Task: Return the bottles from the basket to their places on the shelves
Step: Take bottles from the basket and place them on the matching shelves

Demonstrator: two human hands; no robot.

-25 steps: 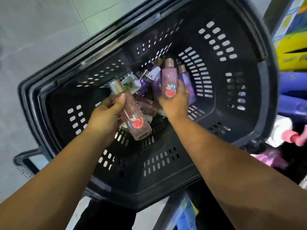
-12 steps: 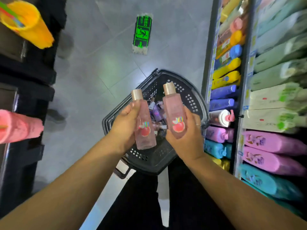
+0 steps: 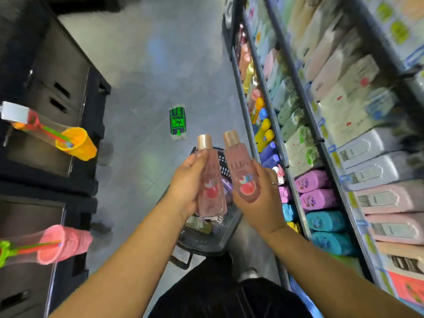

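My left hand [image 3: 187,187] grips a clear pink bottle [image 3: 210,187] with a rose-gold cap and a red fruit label. A second matching pink bottle [image 3: 241,168] stands upright in the grip of my right hand [image 3: 260,198]. Both bottles are held side by side at chest height, above the black basket [image 3: 206,242] on the floor. The basket is mostly hidden behind my hands; a purple bottle [image 3: 227,184] shows inside it.
Shelves [image 3: 321,143] packed with coloured bottles and refill pouches run along the right. A dark rack [image 3: 46,134] on the left carries an orange cup [image 3: 76,143] and a pink cup [image 3: 62,243]. Grey floor with a green exit sticker [image 3: 177,122] lies ahead.
Both hands lifted the two pink bottles out of the basket and raised them. The view swung upward, so the basket now lies lower and smaller beneath my hands.
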